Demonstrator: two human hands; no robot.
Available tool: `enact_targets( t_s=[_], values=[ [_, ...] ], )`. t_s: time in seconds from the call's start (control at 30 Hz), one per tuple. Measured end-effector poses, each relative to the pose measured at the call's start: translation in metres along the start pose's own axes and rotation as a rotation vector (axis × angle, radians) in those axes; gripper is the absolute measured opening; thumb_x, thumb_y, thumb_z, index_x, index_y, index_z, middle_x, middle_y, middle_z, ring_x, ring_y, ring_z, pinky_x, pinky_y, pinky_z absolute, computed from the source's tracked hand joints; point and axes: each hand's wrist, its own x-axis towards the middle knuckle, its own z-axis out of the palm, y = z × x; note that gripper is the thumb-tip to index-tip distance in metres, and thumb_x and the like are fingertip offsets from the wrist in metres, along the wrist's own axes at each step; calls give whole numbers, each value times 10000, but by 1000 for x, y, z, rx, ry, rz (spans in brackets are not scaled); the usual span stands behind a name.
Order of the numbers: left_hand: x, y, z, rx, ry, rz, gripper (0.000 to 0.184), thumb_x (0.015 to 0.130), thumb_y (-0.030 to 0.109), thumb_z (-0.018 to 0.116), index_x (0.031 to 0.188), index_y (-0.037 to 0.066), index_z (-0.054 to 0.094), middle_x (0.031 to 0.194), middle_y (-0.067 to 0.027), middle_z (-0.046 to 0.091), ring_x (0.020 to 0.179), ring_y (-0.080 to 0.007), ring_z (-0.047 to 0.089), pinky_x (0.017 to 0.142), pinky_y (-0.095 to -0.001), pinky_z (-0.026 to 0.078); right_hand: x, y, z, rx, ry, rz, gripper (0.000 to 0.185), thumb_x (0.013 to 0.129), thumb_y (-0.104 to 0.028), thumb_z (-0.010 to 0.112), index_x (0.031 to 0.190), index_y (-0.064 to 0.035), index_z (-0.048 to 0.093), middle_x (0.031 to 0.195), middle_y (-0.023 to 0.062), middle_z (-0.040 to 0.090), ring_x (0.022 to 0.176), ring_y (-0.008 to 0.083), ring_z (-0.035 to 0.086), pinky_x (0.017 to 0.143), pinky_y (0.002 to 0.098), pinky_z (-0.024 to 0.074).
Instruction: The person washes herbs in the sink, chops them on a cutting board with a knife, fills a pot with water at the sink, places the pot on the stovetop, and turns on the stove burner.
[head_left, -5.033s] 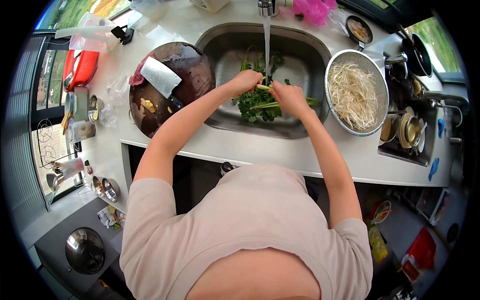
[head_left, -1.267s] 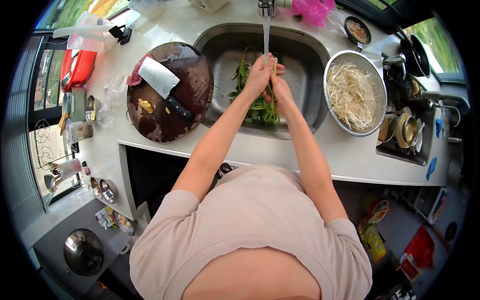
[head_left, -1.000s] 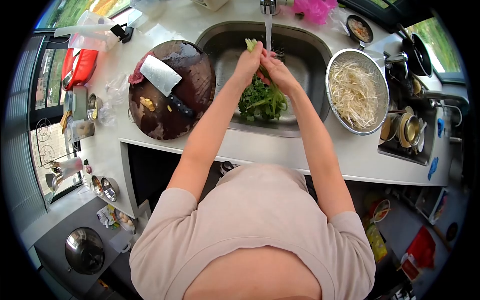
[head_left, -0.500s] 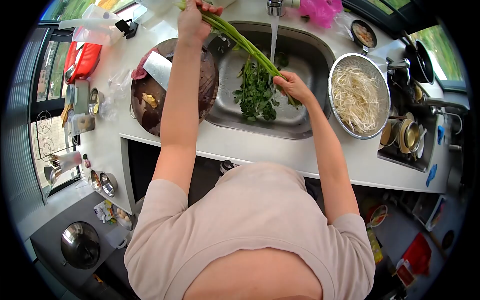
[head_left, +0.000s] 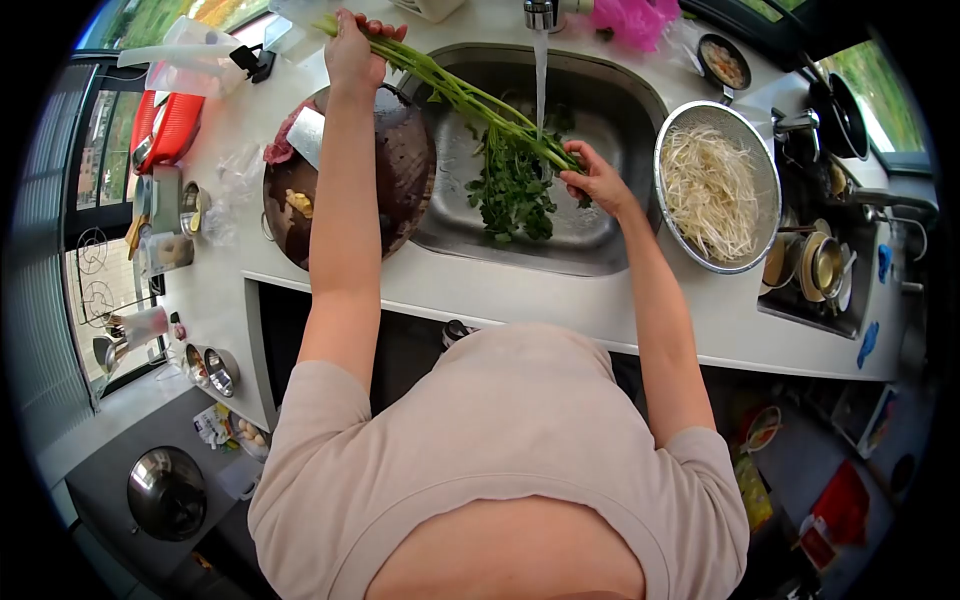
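A bunch of leafy celery (head_left: 465,95) stretches slantwise over the steel sink (head_left: 480,262). My left hand (head_left: 355,52) is closed around the pale stalk ends, above the back of the round chopping board (head_left: 395,205). Toward the leafy end, my right hand (head_left: 597,182) grips the stalks with bent fingers. Dark green leaves (head_left: 515,195) hang down into the basin. Water (head_left: 541,85) runs from the tap (head_left: 538,15) onto or close behind the stalks near my right hand. On the board are a cleaver (head_left: 306,136), raw meat (head_left: 280,147) and a yellowish piece (head_left: 299,203), perhaps ginger.
Right of the sink stands a colander (head_left: 735,266) full of bean sprouts (head_left: 712,190). Behind it are a small pan (head_left: 722,62) of food and a pink plastic bag (head_left: 636,22). Stacked dishes (head_left: 822,268) lie farther right. A red basket (head_left: 180,120) sits at the left.
My left hand has moved left and slightly toward me, carrying the stalk ends. My right hand has shifted a little, its fingers now nearer the leafy end. Water keeps running.
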Motion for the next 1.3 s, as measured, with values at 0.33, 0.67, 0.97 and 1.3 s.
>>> enact_targets(
  t_s=[0.33,0.67,0.97,1.3],
  values=[
    [-74,-36,15,653,-333,46,392,948,421,482,897,47,586,696,-12,557,578,-94,519,610,-242,477,-2,-10,7,-1087,214,-410,220,836,-101,580,1051,-54,581,1044,148,571,930,361,562,789,418,462],
    [-153,-162,13,1247,-688,68,255,723,207,728,901,52,633,775,-121,633,704,-282,603,665,-347,469,9,-64,32,-535,227,-263,278,818,-92,632,1077,-44,544,841,82,594,769,170,580,700,283,473],
    [-153,-143,13,1185,-622,-117,290,777,307,708,907,52,654,653,-61,615,584,-161,545,596,-328,445,3,-83,31,-744,238,-417,284,810,-180,648,1051,-48,578,904,114,615,831,257,609,728,352,479],
    [-147,-128,14,970,-733,-353,339,904,334,568,734,42,547,571,12,494,537,-79,460,509,-254,365,-1,-104,45,-1217,-53,-496,149,831,-89,549,968,-33,556,967,133,584,951,323,570,790,397,471]
  ],
)
